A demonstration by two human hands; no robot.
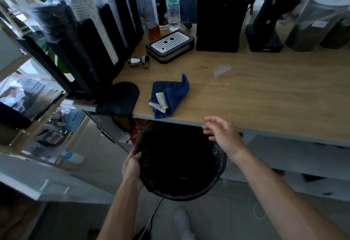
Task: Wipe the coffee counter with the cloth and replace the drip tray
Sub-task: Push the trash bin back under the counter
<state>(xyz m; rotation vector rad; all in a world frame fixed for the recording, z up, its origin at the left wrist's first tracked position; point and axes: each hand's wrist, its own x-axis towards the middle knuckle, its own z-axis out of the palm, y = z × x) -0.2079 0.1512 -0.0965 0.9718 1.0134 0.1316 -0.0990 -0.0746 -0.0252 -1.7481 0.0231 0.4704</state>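
A crumpled blue cloth (169, 95) with a white label lies near the front edge of the wooden counter (265, 95). The drip tray (170, 47), black with a perforated metal top, stands on the counter left of the black coffee machine (221, 12), apart from it. Below the counter edge, my left hand (132, 169) grips the rim of a black bin (180, 162) lined with a dark bag. My right hand (221, 135) hovers over the bin's far side, fingers apart, holding nothing.
A metal tamper (140, 61) lies left of the tray. Bottles (161, 6) and cup dispensers (91, 31) line the back left; a grinder (269, 22) and jars (318, 22) stand at the right. A black mat (121, 97) overhangs the counter's left corner. A pale smear (221, 70) marks the counter.
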